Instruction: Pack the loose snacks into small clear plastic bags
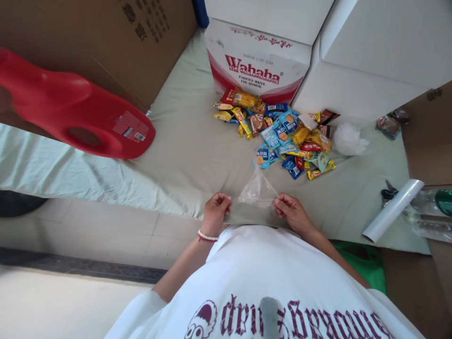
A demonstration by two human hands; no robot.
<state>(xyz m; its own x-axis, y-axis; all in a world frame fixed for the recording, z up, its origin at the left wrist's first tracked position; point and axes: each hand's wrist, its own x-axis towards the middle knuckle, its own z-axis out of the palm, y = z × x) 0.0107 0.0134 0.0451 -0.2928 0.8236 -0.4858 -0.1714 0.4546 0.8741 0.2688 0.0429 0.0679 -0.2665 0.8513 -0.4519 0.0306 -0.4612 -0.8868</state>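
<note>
A clear plastic bag (258,192) lies on the cloth-covered surface in front of my body, its narrow end pointing away toward the snacks. My right hand (291,213) pinches the bag's right corner between thumb and fingers. Opposite it, my left hand (217,209) has thumb and forefinger pressed together just left of the bag; whether a thin edge of film is between them cannot be made out. Just beyond the bag is a loose pile of small wrapped snacks (282,129) in blue, yellow, red and brown packets.
Behind the pile stands a white and red water carton (259,61). A crumpled white plastic bag (349,139) sits right of the snacks. Farther right lie a roll of film (392,211), scissors (388,192) and clear bottles (432,228). A large red jug (106,115) rests at left.
</note>
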